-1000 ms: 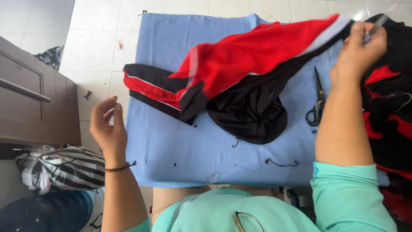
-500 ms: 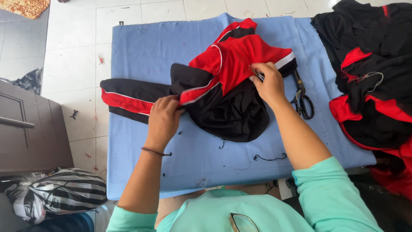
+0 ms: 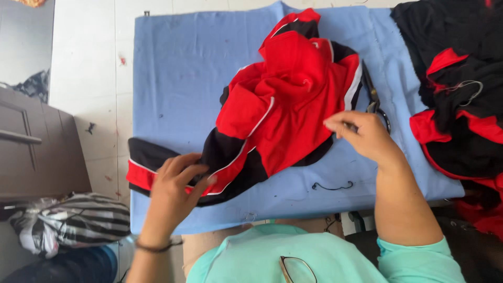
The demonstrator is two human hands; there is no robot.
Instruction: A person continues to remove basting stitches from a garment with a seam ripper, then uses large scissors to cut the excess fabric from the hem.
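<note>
Left hand (image 3: 175,183) pressing jacket (image 3: 283,105), right hand (image 3: 364,136) seemingly pinching hem

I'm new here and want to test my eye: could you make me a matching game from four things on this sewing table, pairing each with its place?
1 red and black garment
2 scissors
3 loose black thread
4 striped bag

a on the floor, lower left
b under both hands, mid-cloth
c beside the garment's right edge
d on bare blue cloth near the front edge

Pairs: 1-b, 2-c, 3-d, 4-a
</note>
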